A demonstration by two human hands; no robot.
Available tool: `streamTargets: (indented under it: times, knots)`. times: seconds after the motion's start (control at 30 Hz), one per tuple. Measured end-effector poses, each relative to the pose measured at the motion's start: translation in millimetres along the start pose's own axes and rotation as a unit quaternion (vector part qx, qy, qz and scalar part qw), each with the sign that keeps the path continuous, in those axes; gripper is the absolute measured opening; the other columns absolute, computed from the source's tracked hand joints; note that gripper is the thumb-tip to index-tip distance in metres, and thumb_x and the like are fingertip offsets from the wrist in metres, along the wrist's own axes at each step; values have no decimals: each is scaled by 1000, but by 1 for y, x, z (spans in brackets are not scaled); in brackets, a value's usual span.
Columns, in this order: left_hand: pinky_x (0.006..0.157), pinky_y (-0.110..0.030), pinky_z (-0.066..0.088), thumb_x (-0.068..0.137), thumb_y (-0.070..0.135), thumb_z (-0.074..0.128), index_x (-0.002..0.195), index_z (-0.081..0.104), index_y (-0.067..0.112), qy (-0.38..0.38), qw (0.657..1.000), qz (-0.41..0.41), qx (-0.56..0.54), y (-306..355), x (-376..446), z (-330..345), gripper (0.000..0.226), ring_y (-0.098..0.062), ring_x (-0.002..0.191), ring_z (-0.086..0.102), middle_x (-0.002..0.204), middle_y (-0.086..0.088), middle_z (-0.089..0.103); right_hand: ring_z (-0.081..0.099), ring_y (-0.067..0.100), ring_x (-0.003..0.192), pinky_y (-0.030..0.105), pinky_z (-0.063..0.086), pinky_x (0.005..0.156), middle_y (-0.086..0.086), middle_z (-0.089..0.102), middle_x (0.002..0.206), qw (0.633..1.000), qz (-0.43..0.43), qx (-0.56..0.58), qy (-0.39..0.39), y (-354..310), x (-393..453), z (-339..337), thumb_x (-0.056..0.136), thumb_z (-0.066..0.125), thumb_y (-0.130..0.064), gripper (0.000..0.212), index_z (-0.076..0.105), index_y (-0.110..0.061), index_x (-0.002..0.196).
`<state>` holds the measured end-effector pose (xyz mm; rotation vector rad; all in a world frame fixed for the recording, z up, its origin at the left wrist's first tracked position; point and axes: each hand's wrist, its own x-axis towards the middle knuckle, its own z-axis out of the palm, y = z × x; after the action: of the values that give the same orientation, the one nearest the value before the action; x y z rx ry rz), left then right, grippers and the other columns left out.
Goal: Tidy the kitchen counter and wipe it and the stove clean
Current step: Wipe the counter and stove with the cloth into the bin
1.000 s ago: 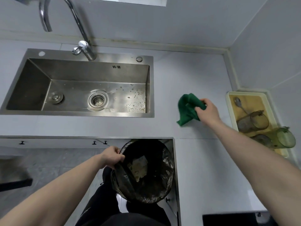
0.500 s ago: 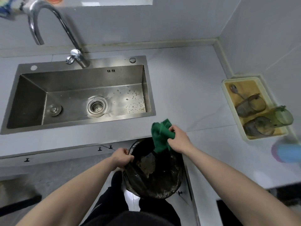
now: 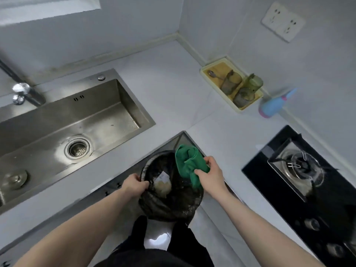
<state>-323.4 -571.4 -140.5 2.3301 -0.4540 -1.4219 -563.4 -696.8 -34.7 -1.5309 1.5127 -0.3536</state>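
My right hand (image 3: pixel 211 175) grips a crumpled green cloth (image 3: pixel 189 163) over the right side of a bin lined with a black bag (image 3: pixel 173 205). My left hand (image 3: pixel 134 185) grips the bag's left rim. Scraps of paper waste (image 3: pixel 163 185) lie inside the bin. The bin stands below the edge of the pale counter (image 3: pixel 183 89). A black gas stove (image 3: pixel 300 170) sits on the counter at the right.
A steel sink (image 3: pixel 63 124) with a drain strainer lies at the left, its tap (image 3: pixel 25 94) behind it. A cream tray (image 3: pixel 207 68) with glass jars and a spoon stands in the back corner. A blue and pink bottle (image 3: pixel 274 105) stands beside it. A wall socket (image 3: pixel 283 21) is above.
My right hand brought the green cloth from the counter near the tray down over the bin. My left hand stayed on the bag's rim. The view swung right, showing the stove.
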Motion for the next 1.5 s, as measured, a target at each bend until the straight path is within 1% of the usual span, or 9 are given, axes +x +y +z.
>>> streamTargets:
  times: [0.17,0.5,0.63,0.7,0.77,0.9,1.13,1.3,1.5]
  knots:
    - [55,-43,63,58,21,72,88,68,9,-43,998,47,11,-4,-18,-1,32,-27,58,73,75,-11,73,65,8,82,28,56,67,-11,66,93,996,26,15,84,24,-70,-27,81,67,-19,22,54,-31,95]
    - [61,-49,64,46,25,71,95,71,4,-165,972,123,109,0,-74,72,54,-30,69,76,83,-16,77,66,12,77,13,44,47,-3,65,96,970,79,72,217,104,-196,-113,88,66,-14,18,53,-22,98]
    - [59,-45,63,64,15,71,84,62,3,-163,964,149,149,1,-128,124,25,-30,62,74,73,-15,72,69,22,76,30,56,49,1,65,95,955,98,112,255,159,-257,-151,86,66,-11,19,54,-22,96]
    - [59,-47,63,58,18,70,84,62,4,-168,960,160,158,-5,-150,159,30,-31,65,74,72,-14,73,69,24,79,34,58,51,1,65,95,948,105,123,273,191,-291,-175,86,67,-11,20,54,-23,95]
    - [61,-46,64,57,19,69,85,67,5,-177,954,170,172,-12,-177,195,31,-29,67,75,75,-13,75,68,23,80,30,57,50,1,64,95,940,116,126,295,224,-327,-199,87,67,-11,19,54,-22,96]
    - [63,-39,61,70,10,69,71,63,10,-180,945,198,187,-25,-239,255,6,-24,58,68,59,-5,65,64,16,79,15,46,46,0,64,95,924,142,130,331,287,-390,-240,88,66,-10,18,54,-19,98]
    - [57,-30,51,61,18,70,76,60,15,-224,924,206,231,-28,-312,347,18,-21,58,62,62,-4,62,66,23,82,27,52,49,2,63,95,895,185,156,376,365,-460,-305,87,66,-9,19,54,-18,99]
    - [41,-21,40,76,7,68,69,46,17,-241,908,229,256,-16,-342,409,26,-15,43,50,53,0,52,63,13,78,11,43,45,-1,63,95,877,198,161,407,399,-471,-335,88,66,-9,19,54,-16,102]
    - [41,-19,31,62,11,69,67,40,20,-279,886,240,282,3,-365,464,30,-13,46,42,50,4,44,62,15,78,22,42,58,-1,65,91,865,215,148,428,436,-471,-373,84,67,-8,21,55,-16,99]
